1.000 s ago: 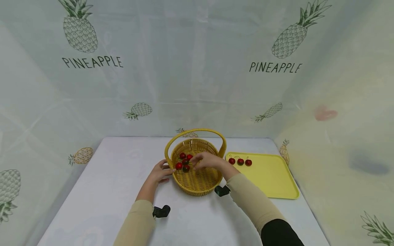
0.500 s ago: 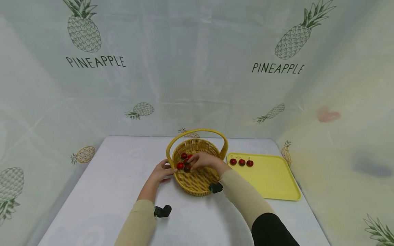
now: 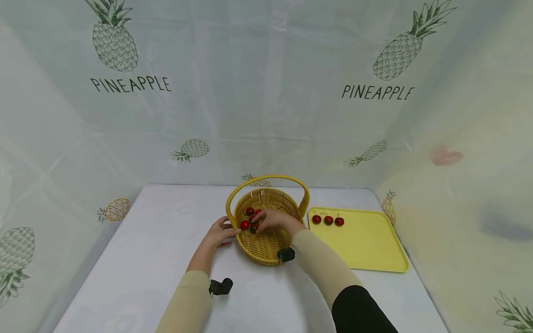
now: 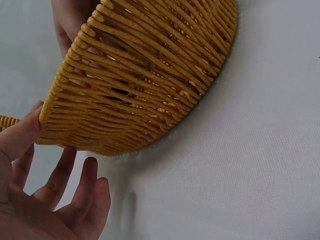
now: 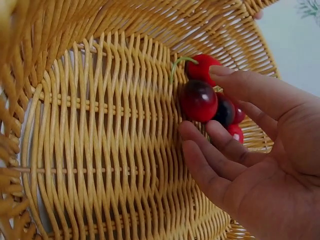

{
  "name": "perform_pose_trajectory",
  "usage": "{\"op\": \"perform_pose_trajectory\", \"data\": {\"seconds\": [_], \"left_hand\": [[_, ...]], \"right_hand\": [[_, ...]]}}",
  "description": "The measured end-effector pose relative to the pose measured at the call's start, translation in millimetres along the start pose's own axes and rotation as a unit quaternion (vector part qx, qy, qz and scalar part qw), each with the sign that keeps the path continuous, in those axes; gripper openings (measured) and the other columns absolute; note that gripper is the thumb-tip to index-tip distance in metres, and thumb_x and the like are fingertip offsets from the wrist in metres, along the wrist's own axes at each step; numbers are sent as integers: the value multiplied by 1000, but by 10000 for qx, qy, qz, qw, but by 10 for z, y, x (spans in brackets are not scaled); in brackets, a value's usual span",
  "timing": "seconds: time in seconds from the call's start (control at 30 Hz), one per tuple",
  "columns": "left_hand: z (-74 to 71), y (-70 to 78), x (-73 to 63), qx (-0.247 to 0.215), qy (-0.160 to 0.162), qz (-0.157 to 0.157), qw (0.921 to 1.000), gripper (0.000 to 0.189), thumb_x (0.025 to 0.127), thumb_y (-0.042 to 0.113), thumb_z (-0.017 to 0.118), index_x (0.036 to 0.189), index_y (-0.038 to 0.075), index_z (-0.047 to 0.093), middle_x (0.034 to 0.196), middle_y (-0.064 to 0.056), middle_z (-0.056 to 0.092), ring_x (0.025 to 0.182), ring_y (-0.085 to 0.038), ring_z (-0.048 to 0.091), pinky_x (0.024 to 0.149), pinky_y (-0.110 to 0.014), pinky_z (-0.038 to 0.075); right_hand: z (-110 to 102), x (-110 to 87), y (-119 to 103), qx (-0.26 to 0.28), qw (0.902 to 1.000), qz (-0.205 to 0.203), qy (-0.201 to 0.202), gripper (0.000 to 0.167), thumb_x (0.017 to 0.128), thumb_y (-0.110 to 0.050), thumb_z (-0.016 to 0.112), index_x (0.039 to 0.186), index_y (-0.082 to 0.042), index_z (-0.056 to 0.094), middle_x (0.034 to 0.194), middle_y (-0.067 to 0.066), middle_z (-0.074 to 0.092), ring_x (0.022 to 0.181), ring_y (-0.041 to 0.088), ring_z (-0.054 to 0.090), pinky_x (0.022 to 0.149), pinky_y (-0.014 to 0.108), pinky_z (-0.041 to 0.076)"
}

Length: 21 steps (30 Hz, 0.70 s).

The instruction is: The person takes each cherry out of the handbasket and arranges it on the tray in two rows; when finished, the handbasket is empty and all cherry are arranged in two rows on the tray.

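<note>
A round yellow wicker basket [image 3: 262, 252] with an arched handle stands mid-table in the head view. My left hand [image 3: 215, 234] holds its left rim; in the left wrist view, the thumb [image 4: 22, 132] lies at the rim with other fingers spread along the outside. Inside the basket, my right hand [image 3: 275, 220] reaches over a cluster of cherries. In the right wrist view, its thumb overlaps a red cherry [image 5: 202, 69] with a green stem, and fingertips sit just below a dark red cherry [image 5: 199, 101]. Several more cherries lie behind, partly hidden by the fingers.
Right of the basket lies a yellow tray [image 3: 366, 240], with 3 stemmed cherries [image 3: 328, 220] in a row near its back left corner. The white table [image 3: 166, 222] meets a pineapple-print curtain [image 3: 266, 115] at the back and sides.
My right hand has moved left and slightly down within the basket, closing in on the cherries. My left hand keeps its place at the rim. The whole view has shifted slightly.
</note>
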<state>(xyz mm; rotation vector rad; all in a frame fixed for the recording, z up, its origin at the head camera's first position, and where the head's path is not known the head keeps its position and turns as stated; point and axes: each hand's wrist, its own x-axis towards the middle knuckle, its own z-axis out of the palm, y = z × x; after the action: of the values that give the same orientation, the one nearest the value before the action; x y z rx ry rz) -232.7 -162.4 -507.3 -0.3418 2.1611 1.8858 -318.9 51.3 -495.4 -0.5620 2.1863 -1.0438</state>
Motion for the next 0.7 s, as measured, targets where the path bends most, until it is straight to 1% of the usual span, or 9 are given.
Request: {"op": "perform_pose_trajectory", "data": {"seconds": [0.2,0.4,0.47,0.57,0.7], "left_hand": [[-2,-32,27,-33,38,15,10000,58,91,9,70,143,7,44,135,-23,51,107,-32,60,88,-56,48],[2,-88,82,-75,99,7,9999,56,89,10,72,140,10,48,134,-21,53,101,-27,63,86,-54,49],[2,-97,92,-56,101,5,9999,57,89,10,72,140,10,48,134,-21,53,100,-26,63,85,-53,50],[5,-97,91,-48,101,-12,9999,57,89,10,72,141,11,47,135,-21,52,100,-26,63,85,-53,50],[5,-92,77,-73,90,-10,9999,57,90,10,71,141,10,46,135,-22,52,102,-27,63,86,-54,49]], "right_hand": [[41,24,13,199,9995,250,23,44,82,0,75,125,-2,64,76,6,60,72,23,54,81,46,51],[72,41,28,338,9988,362,-12,44,84,2,72,127,-3,63,81,7,66,80,26,59,84,45,51],[78,46,31,307,9989,354,22,43,84,2,73,126,-4,64,80,7,64,78,25,58,81,43,51],[84,52,36,131,9993,331,64,43,83,1,74,124,-5,66,78,5,61,73,20,55,75,38,51],[87,61,39,-199,9993,294,142,41,81,-1,77,121,-7,68,83,2,59,73,15,51,70,31,47]]}}
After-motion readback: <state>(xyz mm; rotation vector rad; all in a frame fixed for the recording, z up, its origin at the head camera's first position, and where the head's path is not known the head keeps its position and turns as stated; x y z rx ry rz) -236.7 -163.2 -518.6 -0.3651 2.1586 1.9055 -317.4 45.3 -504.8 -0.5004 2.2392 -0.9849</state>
